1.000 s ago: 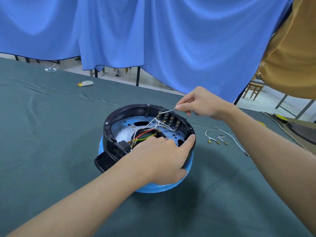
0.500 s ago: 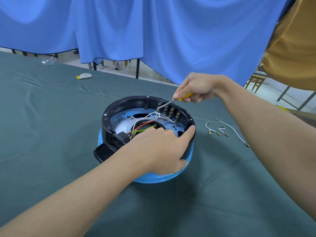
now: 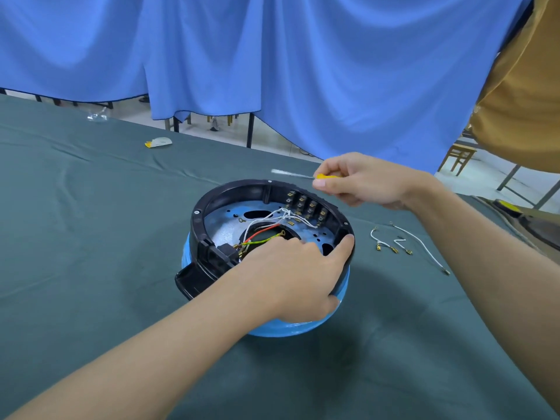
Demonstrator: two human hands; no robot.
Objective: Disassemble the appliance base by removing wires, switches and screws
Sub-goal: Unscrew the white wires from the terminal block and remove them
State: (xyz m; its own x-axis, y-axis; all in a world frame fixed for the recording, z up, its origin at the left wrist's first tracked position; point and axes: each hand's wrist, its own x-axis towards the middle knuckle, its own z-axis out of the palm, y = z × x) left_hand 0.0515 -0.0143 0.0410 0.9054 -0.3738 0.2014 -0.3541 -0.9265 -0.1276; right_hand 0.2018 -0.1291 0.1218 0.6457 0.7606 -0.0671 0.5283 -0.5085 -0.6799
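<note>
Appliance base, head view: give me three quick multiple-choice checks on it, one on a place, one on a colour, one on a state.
1. Where do the loose white wires lie?
A. Inside the base
B. On the cloth to the right of the base
C. In the left hand

2. What colour is the outer shell of the appliance base?
A. Blue
B. Red
C. White

3. What is the right hand doing?
A. Resting flat on the cloth
B. Holding a yellow-handled screwdriver above the base
C. Pinching a wire

Answers: 1 B, they rest on the green cloth apart from the base. 2 A, blue shows under the black rim. 3 B, the shaft points left, clear of the terminals.
</note>
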